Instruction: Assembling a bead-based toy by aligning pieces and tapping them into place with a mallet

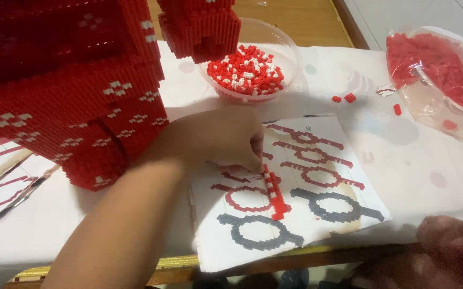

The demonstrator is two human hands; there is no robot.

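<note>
Head view, indoor light, moderately bright, slightly warm cast. White table cover (419,160) is close to overexposed on the right side, with little surface detail left. Soft, diffuse shadows: one broad patch under the left hand (226,136) and forearm, another beside the red brick model (65,91), whose upper face is dark and loses texture. Mild glare on the clear plastic bag (440,80) and on the rim of the clear bowl (290,53). Printed pattern sheet (295,214) is reasonably sharp at centre. Right hand (445,251) at the lower edge is blurred and in shadow. Overall image soft, with compression smear visible. Slight stretching toward the corners.
</note>
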